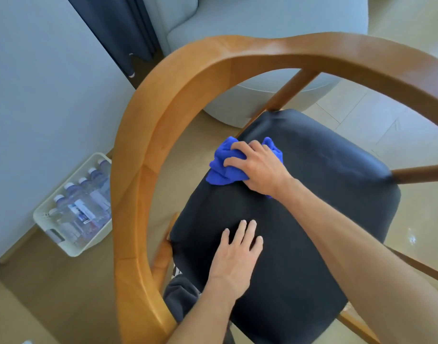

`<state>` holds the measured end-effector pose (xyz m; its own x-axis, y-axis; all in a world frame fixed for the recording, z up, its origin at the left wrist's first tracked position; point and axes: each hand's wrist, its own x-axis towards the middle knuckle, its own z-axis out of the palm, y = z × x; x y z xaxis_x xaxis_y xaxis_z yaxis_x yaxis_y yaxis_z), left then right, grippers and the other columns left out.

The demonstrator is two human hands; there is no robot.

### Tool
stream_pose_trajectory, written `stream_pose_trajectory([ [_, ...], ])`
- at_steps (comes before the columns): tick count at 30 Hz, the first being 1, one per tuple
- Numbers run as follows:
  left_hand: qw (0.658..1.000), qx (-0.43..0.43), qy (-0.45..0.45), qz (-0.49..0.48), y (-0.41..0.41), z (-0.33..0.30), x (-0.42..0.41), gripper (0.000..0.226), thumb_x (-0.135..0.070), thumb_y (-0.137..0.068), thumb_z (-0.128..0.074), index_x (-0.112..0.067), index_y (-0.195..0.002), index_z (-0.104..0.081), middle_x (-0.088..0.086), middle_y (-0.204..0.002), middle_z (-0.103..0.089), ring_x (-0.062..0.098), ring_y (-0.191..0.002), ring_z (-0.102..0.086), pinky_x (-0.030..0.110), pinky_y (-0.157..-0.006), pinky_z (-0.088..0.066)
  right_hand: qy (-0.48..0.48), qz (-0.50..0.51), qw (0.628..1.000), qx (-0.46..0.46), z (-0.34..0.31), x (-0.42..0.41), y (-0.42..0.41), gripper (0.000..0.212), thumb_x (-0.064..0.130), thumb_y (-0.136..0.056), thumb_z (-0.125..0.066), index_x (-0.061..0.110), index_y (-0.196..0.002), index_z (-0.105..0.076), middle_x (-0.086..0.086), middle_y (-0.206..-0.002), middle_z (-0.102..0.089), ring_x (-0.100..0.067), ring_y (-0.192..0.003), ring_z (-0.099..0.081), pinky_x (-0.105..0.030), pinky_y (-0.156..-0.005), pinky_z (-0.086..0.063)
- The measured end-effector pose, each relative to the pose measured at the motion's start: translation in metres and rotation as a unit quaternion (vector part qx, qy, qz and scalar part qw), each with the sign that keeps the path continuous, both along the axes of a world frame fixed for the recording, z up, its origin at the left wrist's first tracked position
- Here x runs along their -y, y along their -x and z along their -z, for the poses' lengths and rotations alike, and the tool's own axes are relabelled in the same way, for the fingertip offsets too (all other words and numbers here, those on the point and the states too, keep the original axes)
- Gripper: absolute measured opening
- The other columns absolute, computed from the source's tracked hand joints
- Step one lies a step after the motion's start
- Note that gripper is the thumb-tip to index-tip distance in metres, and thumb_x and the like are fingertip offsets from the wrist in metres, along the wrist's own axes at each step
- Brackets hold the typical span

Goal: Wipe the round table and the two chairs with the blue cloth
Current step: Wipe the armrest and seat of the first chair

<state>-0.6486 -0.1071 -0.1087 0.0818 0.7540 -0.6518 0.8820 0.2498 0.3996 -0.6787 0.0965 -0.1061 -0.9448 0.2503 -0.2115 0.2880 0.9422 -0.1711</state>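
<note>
A chair with a curved wooden back rail and a black padded seat fills the view from above. The bunched blue cloth lies on the far left part of the seat. My right hand presses down on the cloth with fingers curled over it. Nearer to me, my left hand rests flat on the seat with its fingers spread, holding nothing. The round table is out of view.
A white basket of water bottles stands on the floor by the wall at left. A pale grey sofa sits beyond the chair, and a dark curtain hangs at the upper left. Light floor shows at right.
</note>
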Motion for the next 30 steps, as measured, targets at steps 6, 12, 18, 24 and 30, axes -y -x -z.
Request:
stream_pose_trajectory([
  [6,0.987,-0.098,-0.049,-0.117,0.065,-0.011,-0.008,0.061,-0.012,-0.086,-0.052,-0.024,-0.141,-0.028,0.006,-0.153,-0.006,0.03,-0.139,-0.011,0.045,-0.105,-0.033,0.005,0.371,0.925,-0.088,0.007,0.015,-0.098,0.041,0.001,-0.074,-0.064,0.018,-0.111,-0.067,-0.015,-0.129,-0.051,-0.038,-0.088,-0.049,-0.047,-0.077,-0.044],
  [12,0.957,-0.018,-0.03,-0.289,0.109,-0.004,-0.046,0.054,-0.003,-0.09,-0.033,-0.031,-0.132,-0.052,-0.007,-0.125,-0.044,0.019,-0.112,-0.034,0.032,-0.081,-0.039,-0.011,0.488,0.854,-0.182,0.015,0.142,-0.096,0.039,-0.003,-0.066,-0.069,0.014,-0.101,-0.071,-0.018,-0.117,-0.059,-0.035,-0.08,-0.054,-0.041,-0.073,-0.05],
  [18,0.958,-0.034,-0.039,-0.28,0.11,-0.002,-0.052,0.053,-0.001,-0.091,-0.034,-0.03,-0.131,-0.053,-0.001,-0.119,-0.044,0.021,-0.11,-0.035,0.035,-0.084,-0.042,0.056,0.198,0.966,-0.156,0.018,0.233,-0.076,0.042,0.004,-0.064,-0.059,0.023,-0.1,-0.067,-0.009,-0.118,-0.055,-0.029,-0.081,-0.052,-0.037,-0.062,-0.041],
  [24,0.971,-0.081,-0.037,-0.22,0.099,-0.007,-0.05,0.048,-0.009,-0.092,-0.042,-0.022,-0.138,-0.044,0.002,-0.145,-0.024,0.023,-0.13,-0.023,0.041,-0.095,-0.041,0.049,-0.258,0.965,0.005,0.012,0.242,-0.119,0.02,0.033,-0.091,-0.049,0.042,-0.1,-0.063,0.01,-0.124,-0.055,-0.017,-0.093,-0.055,-0.027,-0.076,-0.041],
  [30,0.978,-0.096,-0.014,-0.185,0.097,-0.012,-0.05,0.052,-0.013,-0.094,-0.042,-0.023,-0.144,-0.034,0.0,-0.154,-0.013,0.022,-0.139,-0.014,0.043,-0.098,-0.037,0.041,-0.298,0.953,0.028,0.006,0.223,-0.179,0.029,0.019,-0.09,-0.04,0.04,-0.091,-0.06,0.01,-0.115,-0.057,-0.019,-0.082,-0.055,-0.03,-0.072,-0.045],
])
